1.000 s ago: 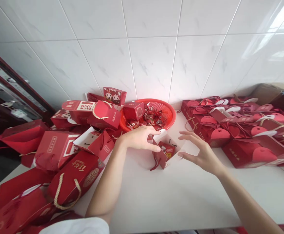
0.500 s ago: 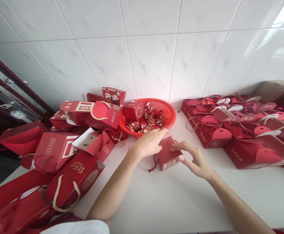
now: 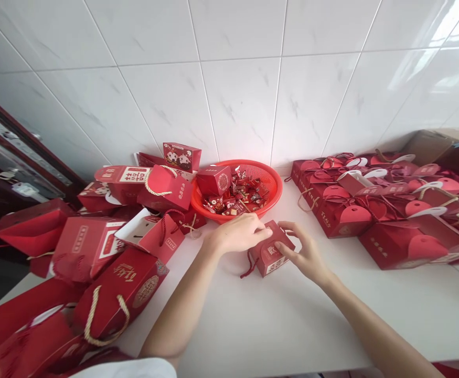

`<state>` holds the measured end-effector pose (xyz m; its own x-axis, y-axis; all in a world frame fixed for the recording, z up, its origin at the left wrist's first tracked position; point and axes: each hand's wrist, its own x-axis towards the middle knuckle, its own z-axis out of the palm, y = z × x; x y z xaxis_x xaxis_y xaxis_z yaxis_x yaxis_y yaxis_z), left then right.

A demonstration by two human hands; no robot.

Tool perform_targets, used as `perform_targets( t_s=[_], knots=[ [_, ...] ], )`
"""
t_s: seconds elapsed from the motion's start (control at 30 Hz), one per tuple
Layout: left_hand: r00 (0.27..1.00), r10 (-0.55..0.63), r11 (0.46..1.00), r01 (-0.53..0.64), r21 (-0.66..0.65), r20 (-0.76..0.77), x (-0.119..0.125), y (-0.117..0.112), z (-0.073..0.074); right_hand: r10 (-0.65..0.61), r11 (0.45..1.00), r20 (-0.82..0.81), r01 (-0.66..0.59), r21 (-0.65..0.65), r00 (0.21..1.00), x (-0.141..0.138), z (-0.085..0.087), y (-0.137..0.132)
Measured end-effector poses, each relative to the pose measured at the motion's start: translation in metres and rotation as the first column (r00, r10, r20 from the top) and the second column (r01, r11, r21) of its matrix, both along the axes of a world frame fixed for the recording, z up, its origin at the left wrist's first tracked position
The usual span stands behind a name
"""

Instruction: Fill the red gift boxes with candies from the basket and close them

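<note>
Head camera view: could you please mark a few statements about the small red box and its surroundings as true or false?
1. The left hand and the right hand both hold the small red box. True.
2. The red basket holds wrapped sweets. True.
3. The small red box sits inside the red basket. False: it is on the white counter, in front of the basket.
4. The rope-handled bags are piled at the person's right. False: they lie at the left; closed red boxes fill the right.
5. The wall behind is white tile. True.
</note>
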<state>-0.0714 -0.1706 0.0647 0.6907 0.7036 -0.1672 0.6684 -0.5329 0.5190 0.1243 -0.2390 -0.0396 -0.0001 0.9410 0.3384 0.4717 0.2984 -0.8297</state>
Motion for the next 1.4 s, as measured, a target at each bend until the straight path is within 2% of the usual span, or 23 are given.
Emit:
perform_targets(
  t_s=[0.13,0.27,0.4,0.47,0.57,0.63,0.7,0.83,0.93,1.07,1.13,1.23,1.3,1.4],
  knots=[
    [0.999,0.016,1.000,-0.015,0.024,-0.051,0.010,0.000,-0.008,0.027,0.990,-0.068,-0.036,-0.134,0.997,0.006,-0.002,0.007],
    [0.998,0.031,0.999,-0.032,-0.023,-0.049,0.012,0.001,-0.015,0.024,0.957,-0.089,-0.049,-0.286,0.996,0.016,0.002,0.013],
    [0.993,0.077,0.993,-0.083,-0.081,-0.085,0.009,-0.002,-0.014,-0.049,0.971,-0.088,0.027,-0.239,0.995,0.019,0.008,0.013],
    [0.993,0.088,0.991,-0.096,-0.095,-0.080,0.010,-0.005,-0.012,-0.047,0.974,-0.188,0.003,-0.228,0.981,0.018,0.015,0.010],
    [0.997,0.071,0.995,-0.073,-0.067,-0.038,0.015,-0.009,-0.013,0.023,0.974,-0.331,-0.095,-0.203,0.943,0.015,0.028,0.007],
    [0.998,0.066,0.998,-0.066,-0.015,-0.017,0.020,-0.010,-0.014,0.089,0.974,-0.271,-0.141,-0.178,0.958,0.011,0.035,0.005],
    [0.998,0.062,0.998,-0.062,0.028,0.002,0.023,-0.010,-0.015,0.113,0.979,-0.111,-0.130,-0.155,0.987,0.007,0.038,0.006],
    [1.000,-0.009,1.000,0.009,-0.023,0.002,0.017,-0.003,-0.017,0.049,0.994,0.128,-0.035,-0.108,0.991,0.002,0.037,0.008],
    [0.998,-0.063,0.998,0.063,-0.008,-0.026,0.010,0.004,-0.018,0.037,0.995,0.171,-0.020,-0.100,0.985,0.000,0.036,0.008],
    [0.995,-0.092,0.995,0.091,0.051,0.031,0.005,0.007,-0.016,0.028,0.993,0.173,-0.008,-0.116,0.984,-0.001,0.038,0.006],
    [0.996,-0.054,0.999,0.053,0.011,0.067,0.002,0.006,-0.010,0.022,0.993,0.177,-0.001,-0.118,0.984,-0.002,0.039,0.006],
    [0.978,0.090,0.986,-0.060,-0.158,0.190,-0.003,0.006,0.000,0.020,0.994,0.196,0.001,-0.108,0.980,-0.001,0.040,0.005],
    [0.932,0.200,0.948,-0.106,-0.299,0.304,-0.006,0.007,0.006,0.023,0.995,0.210,-0.001,-0.104,0.977,-0.002,0.039,0.005],
    [0.848,0.286,0.890,-0.062,-0.452,0.446,-0.010,0.006,0.014,0.023,0.995,0.238,0.000,-0.095,0.971,-0.006,0.039,0.004]
  ],
)
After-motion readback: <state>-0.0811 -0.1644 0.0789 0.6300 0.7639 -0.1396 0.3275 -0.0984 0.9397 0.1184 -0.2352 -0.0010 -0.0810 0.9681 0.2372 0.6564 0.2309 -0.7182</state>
